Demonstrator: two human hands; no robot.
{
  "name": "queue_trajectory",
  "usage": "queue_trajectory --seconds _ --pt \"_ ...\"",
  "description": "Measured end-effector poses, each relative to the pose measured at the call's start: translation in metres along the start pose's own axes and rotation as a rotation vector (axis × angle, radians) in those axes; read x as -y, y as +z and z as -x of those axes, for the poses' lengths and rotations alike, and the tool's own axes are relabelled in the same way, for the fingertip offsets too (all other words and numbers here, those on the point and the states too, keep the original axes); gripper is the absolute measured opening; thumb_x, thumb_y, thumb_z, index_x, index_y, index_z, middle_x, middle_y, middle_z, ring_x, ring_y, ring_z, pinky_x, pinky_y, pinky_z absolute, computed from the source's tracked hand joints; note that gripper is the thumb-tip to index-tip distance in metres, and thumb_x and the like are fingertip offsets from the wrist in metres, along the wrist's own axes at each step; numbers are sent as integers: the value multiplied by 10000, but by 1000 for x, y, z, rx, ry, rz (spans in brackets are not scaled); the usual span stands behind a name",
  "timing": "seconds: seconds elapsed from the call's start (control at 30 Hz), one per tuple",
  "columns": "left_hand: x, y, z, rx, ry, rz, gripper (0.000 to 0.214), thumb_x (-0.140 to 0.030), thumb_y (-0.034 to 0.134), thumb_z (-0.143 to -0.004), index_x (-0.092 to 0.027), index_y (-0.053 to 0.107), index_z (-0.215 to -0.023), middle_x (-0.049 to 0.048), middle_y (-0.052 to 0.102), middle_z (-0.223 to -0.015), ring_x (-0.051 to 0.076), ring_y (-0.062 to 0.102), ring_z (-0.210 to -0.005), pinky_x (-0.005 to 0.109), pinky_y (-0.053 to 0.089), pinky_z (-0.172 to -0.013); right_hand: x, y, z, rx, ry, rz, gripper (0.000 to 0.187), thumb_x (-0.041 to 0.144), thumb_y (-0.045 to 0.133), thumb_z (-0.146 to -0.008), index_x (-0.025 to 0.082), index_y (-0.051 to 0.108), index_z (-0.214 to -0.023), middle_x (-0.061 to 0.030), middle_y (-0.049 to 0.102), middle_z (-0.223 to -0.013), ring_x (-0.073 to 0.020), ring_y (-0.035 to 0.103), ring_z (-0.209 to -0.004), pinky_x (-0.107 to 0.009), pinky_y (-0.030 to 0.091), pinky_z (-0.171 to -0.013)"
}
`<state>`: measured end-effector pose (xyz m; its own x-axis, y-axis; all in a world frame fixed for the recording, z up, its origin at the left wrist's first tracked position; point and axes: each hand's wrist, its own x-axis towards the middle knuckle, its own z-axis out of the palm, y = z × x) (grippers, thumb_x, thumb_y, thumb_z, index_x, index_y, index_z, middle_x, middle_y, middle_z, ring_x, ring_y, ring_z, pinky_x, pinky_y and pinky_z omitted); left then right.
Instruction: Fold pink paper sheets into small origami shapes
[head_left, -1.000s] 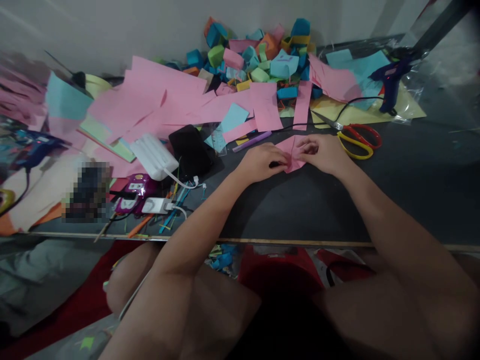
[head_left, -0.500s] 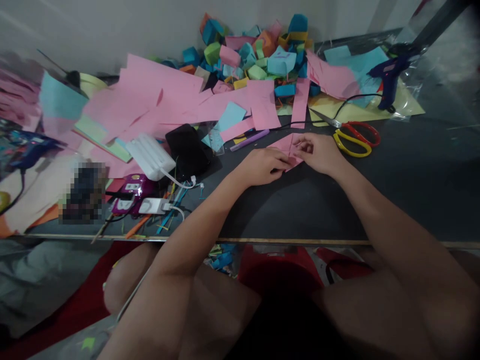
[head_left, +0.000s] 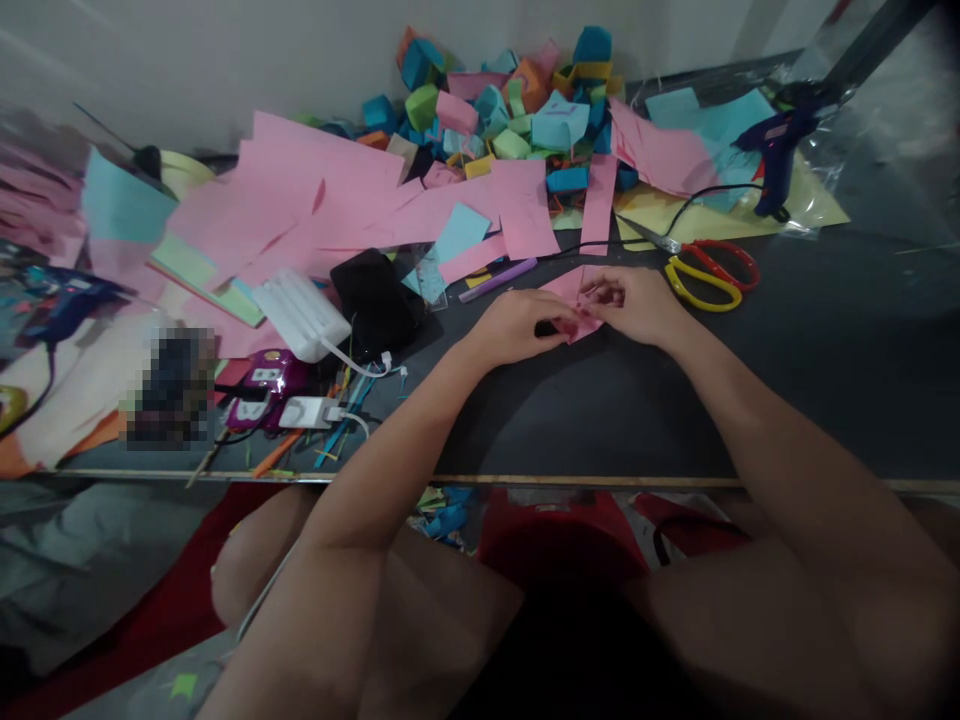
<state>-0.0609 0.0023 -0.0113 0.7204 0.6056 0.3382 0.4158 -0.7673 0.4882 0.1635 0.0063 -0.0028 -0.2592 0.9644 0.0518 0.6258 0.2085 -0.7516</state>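
Observation:
Between my two hands is a small piece of pink paper [head_left: 562, 286] with crease lines, close to the dark table top. My left hand [head_left: 514, 325] pinches its lower left part, thumb below and fingers curved over the top. From the other side my right hand [head_left: 637, 305] grips the paper with thumb and bent fingers. The fingers cover much of the sheet. Scissors [head_left: 705, 275] with one red and one yellow handle lie just beyond my right hand. A purple pen-like stick [head_left: 499, 281] rests above my left hand.
Small folded paper boxes [head_left: 517, 110] in several colours are heaped against the wall. Pink sheets [head_left: 300, 190] spread across the back left. A blue glue gun [head_left: 780, 150] stands at the right, its cord crossing the table. A white power bank [head_left: 300, 312] and black phone-like object [head_left: 375, 300] lie left.
My left hand's fingers have lifted and arched, opening a gap between thumb and fingers at the pink paper. My right hand stays nearly in place, its fingers shifted slightly.

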Motion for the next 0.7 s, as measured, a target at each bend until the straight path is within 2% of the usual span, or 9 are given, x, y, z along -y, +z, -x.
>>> queue_trajectory --seconds 0.07,0.2,0.57,0.7 --pt "1 1 0 12 3 -18 287 -182 666 -857 -289 801 -1087 26 809 -1126 187 757 -1043 296 561 -896 0 3 -1 -10 5 -4 196 177 709 -751 229 760 -933 -41 771 -830 -214 709 -768 -398 568 -783" --pt "1 1 -1 90 36 -60 253 -178 614 -893 -300 827 -957 12 813 -1099 181 749 -1040 298 556 -893 0 7 -1 -42 1 22 198 157 694 -760 219 752 -939 -46 771 -857 -226 710 -822 -405 553 -811" --pt "-5 -8 -1 189 54 -91 332 -121 584 -809 -238 836 -990 35 802 -1143 213 734 -1080 336 555 -970 -1 9 -3 -74 15 42 156 152 718 -746 196 734 -895 -46 765 -852 -197 690 -772 -365 528 -787" --pt "-5 -9 -1 197 48 -95 371 -109 570 -801 -261 834 -1012 19 801 -1150 198 733 -1076 326 558 -962 -2 10 -4 -77 20 38 155 154 696 -746 201 733 -889 -51 769 -868 -195 686 -769 -366 527 -781"
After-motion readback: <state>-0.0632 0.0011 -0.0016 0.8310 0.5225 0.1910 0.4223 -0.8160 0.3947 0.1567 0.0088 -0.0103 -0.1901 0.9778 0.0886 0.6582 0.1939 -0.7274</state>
